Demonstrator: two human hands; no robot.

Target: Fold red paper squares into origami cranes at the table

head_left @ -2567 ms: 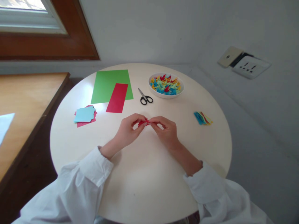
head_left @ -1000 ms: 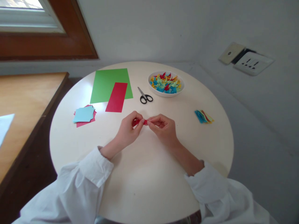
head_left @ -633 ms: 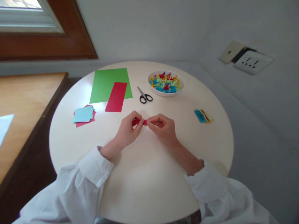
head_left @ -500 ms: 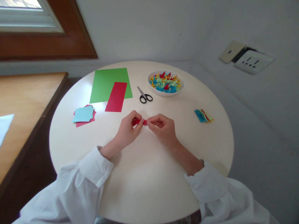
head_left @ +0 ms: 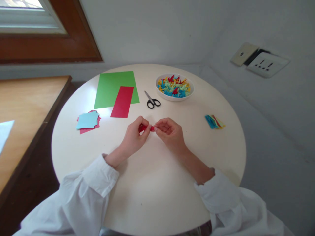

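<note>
A small piece of folded red paper (head_left: 152, 128) is pinched between my two hands above the middle of the round white table (head_left: 157, 196). My left hand (head_left: 136, 135) is closed on its left side, thumb against forefinger, with red showing inside the curl of the fingers. From the other side, the thumb and forefinger of my right hand (head_left: 171, 134) grip its right end. Fingers cover much of the paper, so its full shape is hidden. Beyond my hands lie scissors (head_left: 153, 102) with black handles.
Behind the scissors stands a white bowl (head_left: 167, 97) of small colourful folded papers. A red strip (head_left: 122, 103) overlaps a green sheet (head_left: 108, 88). Light blue and red paper squares (head_left: 87, 120) are stacked at left; a bundle of folded coloured papers (head_left: 214, 122) lies at right.
My right hand's fingers have shifted slightly upward and loosened their curl a little at the red paper's end. My left hand stays nearly still; the other things have not moved.
</note>
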